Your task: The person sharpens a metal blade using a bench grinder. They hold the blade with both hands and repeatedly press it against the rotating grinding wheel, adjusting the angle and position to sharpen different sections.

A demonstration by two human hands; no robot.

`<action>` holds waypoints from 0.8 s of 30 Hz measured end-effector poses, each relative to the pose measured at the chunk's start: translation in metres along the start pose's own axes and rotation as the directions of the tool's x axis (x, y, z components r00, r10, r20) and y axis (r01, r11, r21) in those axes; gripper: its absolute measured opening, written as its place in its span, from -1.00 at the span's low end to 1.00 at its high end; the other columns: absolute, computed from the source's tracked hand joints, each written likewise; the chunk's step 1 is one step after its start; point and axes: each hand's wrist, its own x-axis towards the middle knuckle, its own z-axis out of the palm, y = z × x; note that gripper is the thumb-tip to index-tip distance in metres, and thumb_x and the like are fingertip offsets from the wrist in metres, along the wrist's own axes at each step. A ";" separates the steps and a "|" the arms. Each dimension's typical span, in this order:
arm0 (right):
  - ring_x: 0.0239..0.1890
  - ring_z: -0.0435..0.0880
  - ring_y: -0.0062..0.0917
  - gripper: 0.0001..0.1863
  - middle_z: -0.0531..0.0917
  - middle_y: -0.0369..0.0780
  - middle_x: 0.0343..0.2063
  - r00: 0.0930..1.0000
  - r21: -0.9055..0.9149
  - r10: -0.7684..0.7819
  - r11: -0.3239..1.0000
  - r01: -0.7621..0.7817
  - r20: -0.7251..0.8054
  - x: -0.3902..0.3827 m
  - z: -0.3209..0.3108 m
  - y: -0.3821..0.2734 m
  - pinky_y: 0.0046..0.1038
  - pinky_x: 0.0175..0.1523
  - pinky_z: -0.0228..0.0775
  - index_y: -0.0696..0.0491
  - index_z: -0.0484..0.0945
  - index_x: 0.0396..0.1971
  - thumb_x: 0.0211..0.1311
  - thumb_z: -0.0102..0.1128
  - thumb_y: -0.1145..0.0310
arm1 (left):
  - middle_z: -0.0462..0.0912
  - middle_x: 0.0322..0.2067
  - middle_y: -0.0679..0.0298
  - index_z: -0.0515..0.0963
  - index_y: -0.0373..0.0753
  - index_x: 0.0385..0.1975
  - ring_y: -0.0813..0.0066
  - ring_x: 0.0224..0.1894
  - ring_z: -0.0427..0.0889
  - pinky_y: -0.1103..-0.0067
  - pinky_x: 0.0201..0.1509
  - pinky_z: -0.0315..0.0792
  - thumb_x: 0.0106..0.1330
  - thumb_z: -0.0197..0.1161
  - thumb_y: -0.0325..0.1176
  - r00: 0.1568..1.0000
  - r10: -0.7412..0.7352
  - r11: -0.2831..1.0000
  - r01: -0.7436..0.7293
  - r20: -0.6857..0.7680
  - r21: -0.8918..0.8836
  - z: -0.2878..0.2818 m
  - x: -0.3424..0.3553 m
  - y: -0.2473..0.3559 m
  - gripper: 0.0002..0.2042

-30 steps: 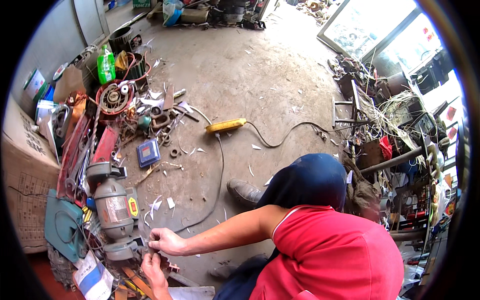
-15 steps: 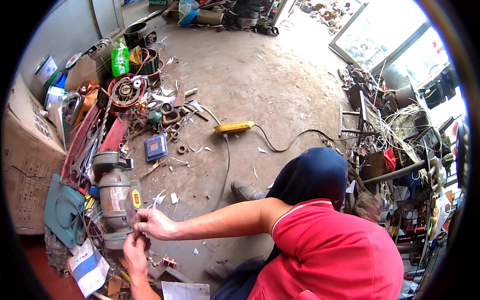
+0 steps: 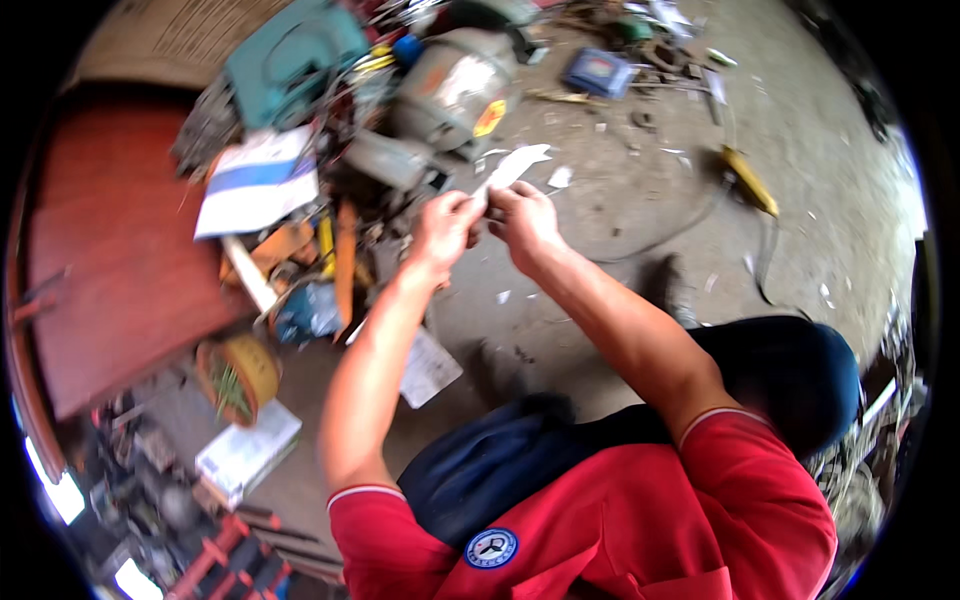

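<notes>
My left hand [image 3: 443,235] and my right hand [image 3: 525,222] are close together in front of me, fingers closed. Between them they pinch a thin white strip [image 3: 520,165], perhaps paper or film, with a notched far end that sticks out past the fingertips. Its lower part is hidden by my fingers, and motion smears the view. Just beyond the hands stands a grey bench grinder [image 3: 440,95] with an orange-yellow switch plate [image 3: 489,118].
A red-brown board [image 3: 110,250] lies at left, beside a white-and-blue bag [image 3: 260,185] and a teal case [image 3: 295,60]. A yellow power strip [image 3: 750,182] trails its cable over the floor. A blue-grey box [image 3: 598,72] sits among scrap; a wire spool [image 3: 238,378] is at lower left.
My view has swung left and down. Both hands have drawn back from beside the grinder toward me, still holding the strip, which now shows more plainly.
</notes>
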 end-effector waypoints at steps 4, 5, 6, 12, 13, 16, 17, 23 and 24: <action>-0.25 0.61 -0.56 -0.81 0.64 -0.30 -0.29 0.982 -0.102 0.169 0.982 -0.160 0.080 0.018 0.005 0.059 -0.39 -0.18 0.43 0.07 0.57 -0.19 0.38 0.14 0.27 | 0.53 -0.56 0.36 0.54 -0.29 -0.38 0.61 -0.56 0.49 0.59 -0.48 0.41 0.41 0.24 -0.28 0.993 -0.044 0.999 0.045 -0.114 0.006 -0.022 -0.007 -0.065 -0.80; -0.24 0.62 -0.56 -0.80 0.65 -0.29 -0.28 0.977 -0.137 0.187 0.976 -0.172 0.104 0.021 0.009 0.063 -0.40 -0.18 0.43 0.08 0.58 -0.17 0.38 0.14 0.27 | 0.54 -0.56 0.34 0.55 -0.31 -0.38 0.61 -0.55 0.50 0.57 -0.51 0.42 0.41 0.23 -0.29 0.984 -0.085 0.991 0.100 -0.156 0.091 -0.025 -0.013 -0.062 -0.79; -0.24 0.61 -0.56 -0.78 0.66 -0.29 -0.27 0.971 -0.167 0.209 0.968 -0.188 0.119 0.023 0.012 0.067 -0.40 -0.17 0.43 0.09 0.59 -0.16 0.39 0.14 0.26 | 0.54 -0.55 0.34 0.55 -0.33 -0.38 0.59 -0.57 0.49 0.56 -0.54 0.43 0.42 0.24 -0.29 0.980 0.002 0.990 0.026 -0.200 0.138 -0.026 -0.013 -0.068 -0.78; -0.26 0.60 -0.55 -0.72 0.66 -0.28 -0.28 0.965 -0.118 0.193 0.978 -0.174 0.176 0.032 0.038 0.075 -0.40 -0.18 0.44 0.09 0.61 -0.12 0.44 0.08 0.19 | 0.63 -0.53 0.03 0.55 -0.30 -0.31 0.05 -0.44 0.67 0.28 -0.37 0.49 0.41 0.23 -0.18 0.881 0.351 0.804 -0.109 -0.318 0.584 -0.039 -0.011 -0.070 -0.74; -0.29 0.58 -0.55 -0.70 0.65 -0.29 -0.29 0.961 -0.085 0.197 0.979 -0.184 0.193 0.034 0.042 0.075 -0.40 -0.19 0.42 0.08 0.61 -0.13 0.45 0.07 0.16 | 0.63 -0.52 0.01 0.55 -0.29 -0.30 0.00 -0.41 0.65 0.25 -0.32 0.47 0.41 0.23 -0.17 0.876 0.346 0.814 -0.101 -0.337 0.571 -0.043 -0.009 -0.075 -0.73; -0.32 0.56 -0.57 -0.70 0.64 -0.29 -0.31 0.962 -0.034 0.206 0.978 -0.203 0.181 0.039 0.049 0.073 -0.42 -0.21 0.41 0.07 0.60 -0.17 0.46 0.07 0.14 | 0.62 -0.52 0.01 0.57 -0.28 -0.31 -0.02 -0.43 0.62 0.25 -0.30 0.45 0.40 0.23 -0.16 0.867 0.343 0.829 -0.099 -0.361 0.550 -0.048 0.000 -0.074 -0.73; -0.37 0.54 -0.59 -0.71 0.64 -0.30 -0.35 0.966 -0.018 0.185 0.983 -0.184 0.179 0.042 0.052 0.074 -0.44 -0.25 0.40 0.06 0.60 -0.21 0.46 0.07 0.13 | 0.62 -0.53 0.01 0.57 -0.29 -0.31 -0.01 -0.43 0.62 0.25 -0.30 0.45 0.40 0.23 -0.17 0.860 0.357 0.831 -0.114 -0.365 0.544 -0.049 0.002 -0.073 -0.73; -0.46 0.53 -0.60 -0.72 0.62 -0.33 -0.43 0.973 -0.052 0.180 0.983 -0.174 0.144 0.040 0.063 0.075 -0.46 -0.33 0.38 0.05 0.60 -0.27 0.48 0.07 0.15 | 0.60 -0.55 0.02 0.59 -0.29 -0.33 0.03 -0.45 0.60 0.26 -0.32 0.43 0.38 0.25 -0.19 0.829 0.376 0.834 -0.109 -0.414 0.540 -0.054 0.004 -0.078 -0.75; -0.46 0.53 -0.60 -0.72 0.62 -0.33 -0.43 0.974 -0.060 0.177 0.984 -0.170 0.142 0.038 0.064 0.074 -0.46 -0.33 0.38 0.05 0.60 -0.27 0.47 0.07 0.15 | 0.60 -0.55 0.02 0.59 -0.29 -0.33 0.03 -0.46 0.60 0.26 -0.32 0.43 0.38 0.25 -0.19 0.825 0.385 0.828 -0.111 -0.413 0.549 -0.055 0.003 -0.078 -0.75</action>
